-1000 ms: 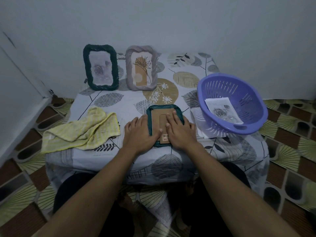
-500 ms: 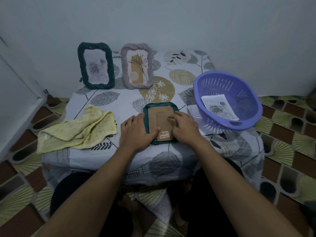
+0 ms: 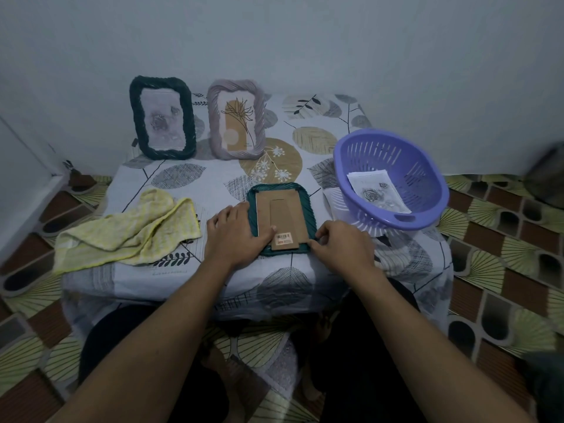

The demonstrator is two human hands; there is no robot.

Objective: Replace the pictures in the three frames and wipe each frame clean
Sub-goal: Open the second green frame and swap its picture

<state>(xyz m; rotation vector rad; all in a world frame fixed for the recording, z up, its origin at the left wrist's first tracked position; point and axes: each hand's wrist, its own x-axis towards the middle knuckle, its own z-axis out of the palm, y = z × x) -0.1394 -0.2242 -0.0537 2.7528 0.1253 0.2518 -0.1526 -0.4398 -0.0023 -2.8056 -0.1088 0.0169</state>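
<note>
A teal frame (image 3: 280,190) lies face down near the table's front edge, its brown cardboard back and stand upward. My left hand (image 3: 233,235) rests flat on the frame's left side, thumb on the cardboard. My right hand (image 3: 340,244) has its fingers curled at the frame's lower right corner and pinches the edge there. A dark green frame (image 3: 161,117) and a pale mauve frame (image 3: 236,119) stand upright at the back, each with a picture in it. A yellow cloth (image 3: 128,230) lies crumpled to the left. A flower picture (image 3: 377,192) lies inside the purple basket (image 3: 427,190).
The low table (image 3: 213,178) carries a leaf-print cover that hangs over its edges. Another sheet lies partly under the basket. A wall runs close behind the standing frames. Patterned floor tiles surround the table, and my legs are beneath its front.
My right hand slid from the middle of the cardboard back to the frame's lower right corner. My left hand shifted a little leftward, uncovering more of the back.
</note>
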